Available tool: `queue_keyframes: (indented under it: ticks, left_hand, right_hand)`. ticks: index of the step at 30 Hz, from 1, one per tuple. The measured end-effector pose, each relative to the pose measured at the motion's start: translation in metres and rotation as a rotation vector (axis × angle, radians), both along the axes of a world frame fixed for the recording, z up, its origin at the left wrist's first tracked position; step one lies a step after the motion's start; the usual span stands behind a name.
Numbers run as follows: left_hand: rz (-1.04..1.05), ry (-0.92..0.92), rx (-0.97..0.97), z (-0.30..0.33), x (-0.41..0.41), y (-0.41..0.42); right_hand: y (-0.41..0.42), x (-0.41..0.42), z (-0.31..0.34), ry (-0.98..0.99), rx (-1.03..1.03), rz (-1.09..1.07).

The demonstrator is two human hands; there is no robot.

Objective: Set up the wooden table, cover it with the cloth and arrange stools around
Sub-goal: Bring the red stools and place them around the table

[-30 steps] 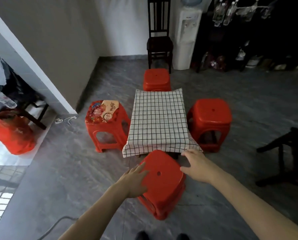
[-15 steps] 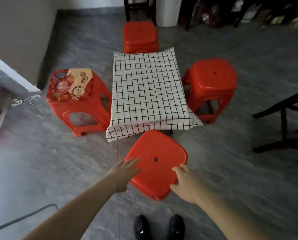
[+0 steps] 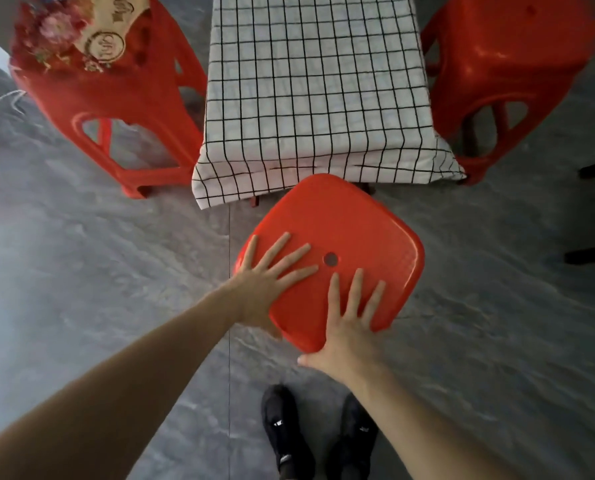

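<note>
Grey stone floor (image 3: 81, 271): both hands, left (image 3: 268, 282) and right (image 3: 348, 327), press flat, fingers spread, gripping nothing, on the square red plastic stool (image 3: 351, 220); next, square it against the check-clothed desk (image 3: 316, 81).

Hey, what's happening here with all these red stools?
A person is setting up a small seating spot. Both the left hand and the right hand lie flat, fingers spread, on the seat of a red stool at the near end of a low table covered by a checked cloth. Another red stool stands on the table's right, and one with a floral printed seat stands on its left.
</note>
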State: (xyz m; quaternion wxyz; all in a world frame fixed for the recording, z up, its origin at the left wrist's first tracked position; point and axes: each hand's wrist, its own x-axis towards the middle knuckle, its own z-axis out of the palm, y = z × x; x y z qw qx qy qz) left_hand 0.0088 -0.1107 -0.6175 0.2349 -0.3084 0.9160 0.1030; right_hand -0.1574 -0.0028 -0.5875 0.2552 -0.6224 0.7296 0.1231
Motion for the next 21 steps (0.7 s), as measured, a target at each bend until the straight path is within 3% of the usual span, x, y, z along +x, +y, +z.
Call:
queue_keyframes:
  ticks: [3, 13, 21]
  left_hand:
    - [-0.005, 0.021, -0.023, 0.001, 0.0, 0.002]
    - [0.079, 0.05, -0.052, 0.005, 0.007, 0.004]
    - [0.309, 0.074, -0.056, 0.001, 0.014, 0.059]
  right_hand:
    - [0.009, -0.002, -0.013, -0.012, 0.086, -0.048]
    - [0.01, -0.008, -0.018, -0.003, 0.09, -0.011]
    - [0.016, -0.028, -0.018, 0.024, 0.123, 0.222]
